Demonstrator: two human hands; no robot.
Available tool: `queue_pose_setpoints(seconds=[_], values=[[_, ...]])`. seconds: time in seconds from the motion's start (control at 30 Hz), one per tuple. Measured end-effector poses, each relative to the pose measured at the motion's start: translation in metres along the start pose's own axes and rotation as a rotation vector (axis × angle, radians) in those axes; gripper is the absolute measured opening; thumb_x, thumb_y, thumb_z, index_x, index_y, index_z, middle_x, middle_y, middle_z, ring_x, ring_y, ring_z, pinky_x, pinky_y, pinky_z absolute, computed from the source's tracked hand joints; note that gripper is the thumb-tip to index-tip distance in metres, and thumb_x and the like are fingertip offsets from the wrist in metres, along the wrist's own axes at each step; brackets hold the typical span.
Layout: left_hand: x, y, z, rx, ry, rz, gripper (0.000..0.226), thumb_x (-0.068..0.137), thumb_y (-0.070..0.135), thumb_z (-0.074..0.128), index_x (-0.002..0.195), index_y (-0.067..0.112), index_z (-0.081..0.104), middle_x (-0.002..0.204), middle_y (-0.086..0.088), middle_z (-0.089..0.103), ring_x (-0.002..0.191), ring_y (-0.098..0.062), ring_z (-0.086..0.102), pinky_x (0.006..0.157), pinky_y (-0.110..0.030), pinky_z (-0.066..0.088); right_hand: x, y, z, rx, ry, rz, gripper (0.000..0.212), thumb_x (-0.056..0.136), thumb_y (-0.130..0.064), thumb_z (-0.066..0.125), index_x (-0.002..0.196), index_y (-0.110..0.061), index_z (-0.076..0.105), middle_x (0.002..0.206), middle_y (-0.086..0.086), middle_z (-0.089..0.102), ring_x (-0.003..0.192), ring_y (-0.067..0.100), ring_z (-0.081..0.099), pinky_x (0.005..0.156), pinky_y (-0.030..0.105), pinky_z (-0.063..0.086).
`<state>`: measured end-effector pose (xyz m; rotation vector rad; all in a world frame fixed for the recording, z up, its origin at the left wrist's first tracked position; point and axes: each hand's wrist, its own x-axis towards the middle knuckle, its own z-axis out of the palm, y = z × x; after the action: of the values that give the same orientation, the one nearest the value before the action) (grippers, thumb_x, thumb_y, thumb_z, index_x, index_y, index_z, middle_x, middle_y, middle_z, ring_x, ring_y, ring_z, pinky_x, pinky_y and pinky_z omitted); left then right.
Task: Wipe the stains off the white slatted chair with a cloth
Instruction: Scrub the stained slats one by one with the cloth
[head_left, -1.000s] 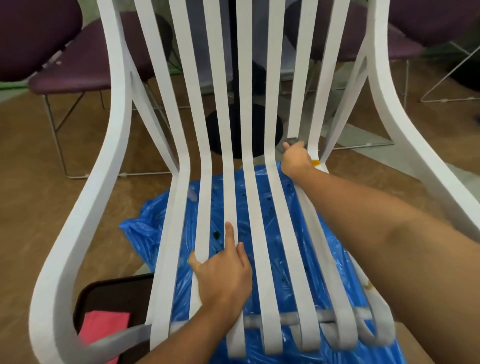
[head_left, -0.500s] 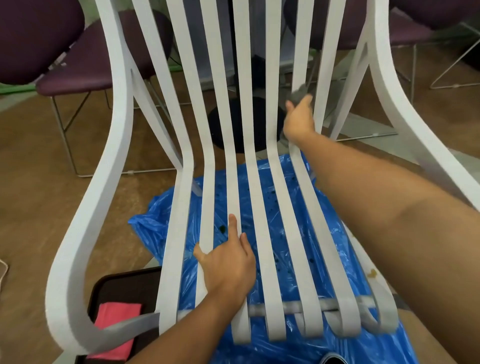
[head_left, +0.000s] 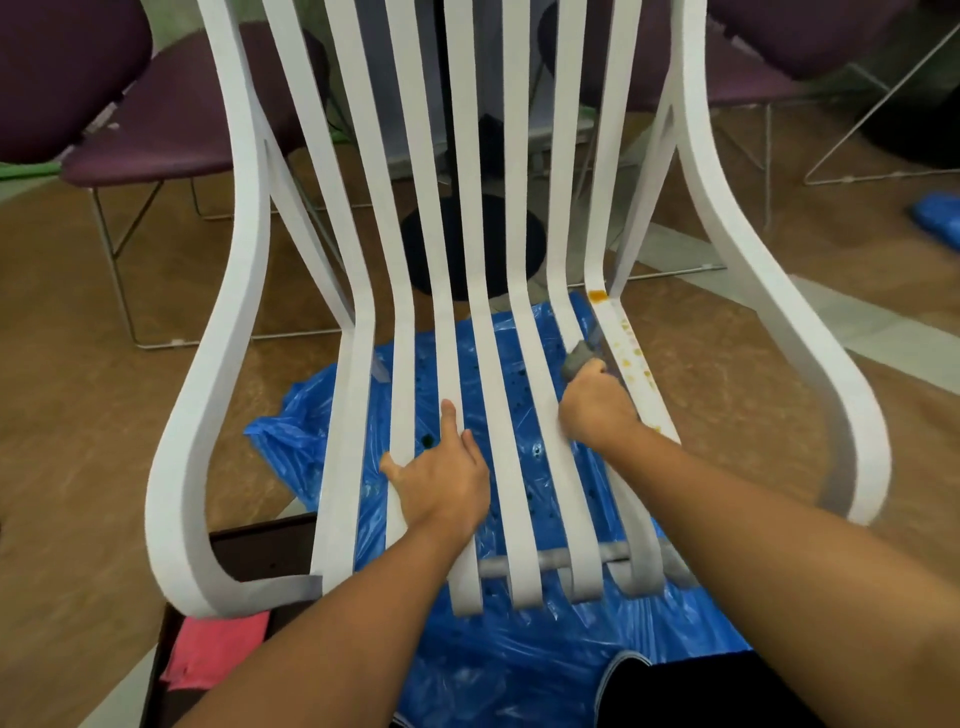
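1. Head view: the white slatted chair (head_left: 228, 364), made of long, thin, bent strips, stands right in front of you. It sits on top of a crinkly blue plastic sheet (head_left: 519, 665).
2. Your right hand (head_left: 597, 410) is curled tight round a small grey cloth (head_left: 581, 358). It is on the chair's seat, at the second slat from the chair's right side.
3. Your left hand (head_left: 441, 483) lies flat on the chair's middle slats. Its fingers are straight and a bit spread, and it holds nothing.
4. Orange-brown stains (head_left: 631, 353) dot the chair's last slat on the right, just beside the cloth.
5. The cloth looks soft and light, so bunch it in your fist.
6. The slats look thin and may bend. Rub gently, and steady the chair with your flat hand.
7. A pink folded cloth (head_left: 218, 649) lies under the chair's front left corner.
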<state>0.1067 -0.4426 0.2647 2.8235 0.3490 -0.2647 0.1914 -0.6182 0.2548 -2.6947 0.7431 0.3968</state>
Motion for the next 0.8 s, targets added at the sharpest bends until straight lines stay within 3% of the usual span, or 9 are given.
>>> queue_pose_setpoints(seconds=[0.2,0.33,0.4,0.47,0.57,0.63,0.7,0.8], values=[[-0.001,0.002,-0.001,-0.014,0.012,-0.001,0.053,0.108,0.042,0.018,0.160,0.030,0.015,0.057,0.006,0.057,0.063,-0.015,0.054,0.117,-0.055,0.014,-0.103,0.069,0.019,0.047,0.157,-0.084,0.032,0.100,-0.019,0.042,0.128,-0.003,0.040,0.111,0.016,0.061,0.093,0.031,0.065,0.067,0.035,0.047],[-0.003,0.001,-0.003,-0.015,0.012,0.002,0.053,0.108,0.041,0.019,0.160,0.029,0.016,0.056,0.005,0.057,0.063,-0.016,0.052,0.117,-0.056,0.013,-0.173,0.105,0.049,0.531,0.358,-0.085,0.014,0.101,-0.030,0.047,0.112,-0.022,0.049,0.094,-0.004,0.058,0.083,0.020,0.062,0.068,0.034,0.049],[-0.004,0.001,-0.003,-0.017,0.012,0.007,0.053,0.109,0.041,0.019,0.160,0.029,0.016,0.056,0.005,0.056,0.064,-0.017,0.052,0.117,-0.056,0.013,-0.197,0.120,0.069,0.703,0.328,-0.049,0.022,0.099,-0.023,0.051,0.120,-0.026,0.044,0.107,-0.002,0.057,0.093,0.020,0.060,0.074,0.034,0.049],[-0.005,0.001,-0.001,-0.013,0.017,0.015,0.053,0.109,0.041,0.019,0.160,0.029,0.017,0.055,0.006,0.055,0.064,-0.016,0.053,0.118,-0.056,0.014,-0.204,0.130,0.084,0.792,0.263,0.021,0.044,0.099,-0.019,0.051,0.141,-0.017,0.037,0.123,0.005,0.056,0.104,0.020,0.058,0.082,0.034,0.049],[-0.004,0.002,-0.001,-0.018,0.032,0.023,0.052,0.109,0.040,0.020,0.160,0.028,0.017,0.054,0.007,0.053,0.061,-0.014,0.052,0.118,-0.055,0.014,-0.202,0.128,0.086,0.886,0.250,0.072,0.047,0.100,-0.020,0.049,0.145,-0.013,0.036,0.118,0.006,0.058,0.096,0.017,0.057,0.077,0.027,0.044],[-0.003,0.001,0.000,-0.019,0.021,0.021,0.053,0.109,0.040,0.020,0.160,0.028,0.017,0.054,0.006,0.054,0.061,-0.014,0.051,0.118,-0.055,0.013,-0.199,0.123,0.081,0.859,0.288,0.073,0.039,0.099,-0.036,0.044,0.132,-0.015,0.047,0.105,0.004,0.062,0.087,0.017,0.059,0.066,0.023,0.042],[-0.003,0.000,0.001,-0.017,0.021,0.022,0.053,0.108,0.041,0.020,0.160,0.029,0.016,0.055,0.006,0.056,0.062,-0.015,0.054,0.118,-0.055,0.013,-0.195,0.118,0.070,0.809,0.354,0.072,0.045,0.095,-0.051,0.035,0.101,-0.013,0.058,0.085,0.002,0.063,0.075,0.016,0.060,0.056,0.021,0.039],[-0.002,-0.001,0.003,-0.009,0.021,0.017,0.053,0.108,0.041,0.020,0.160,0.029,0.015,0.056,0.006,0.058,0.063,-0.014,0.056,0.118,-0.056,0.013,-0.176,0.107,0.040,0.700,0.329,0.112,0.052,0.101,-0.050,0.035,0.069,-0.014,0.055,0.066,0.002,0.058,0.061,0.012,0.053,0.051,0.027,0.036]])
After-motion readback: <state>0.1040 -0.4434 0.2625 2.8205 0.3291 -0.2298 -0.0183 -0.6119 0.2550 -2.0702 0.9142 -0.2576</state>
